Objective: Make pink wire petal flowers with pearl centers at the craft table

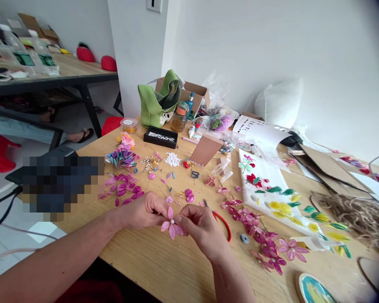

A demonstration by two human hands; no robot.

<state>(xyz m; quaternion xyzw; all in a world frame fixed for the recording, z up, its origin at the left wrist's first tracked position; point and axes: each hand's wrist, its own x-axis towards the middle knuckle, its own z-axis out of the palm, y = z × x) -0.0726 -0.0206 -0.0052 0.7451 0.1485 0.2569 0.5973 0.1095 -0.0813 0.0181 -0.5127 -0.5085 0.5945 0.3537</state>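
Over the near part of the counter (183, 271), a pink five-petalled flower (172, 227) is held between both hands: the left hand's (149, 210) fingers pinch it from the left, the right hand's (199, 226) at its right, beside the pearl bead (172, 221). It looks feather-light, its thin petals probably slippery and easily creased; the base behind the bead seems the safest hold. Farther off lie a red-handled tool (228, 229), then loose magenta petals (123, 184).
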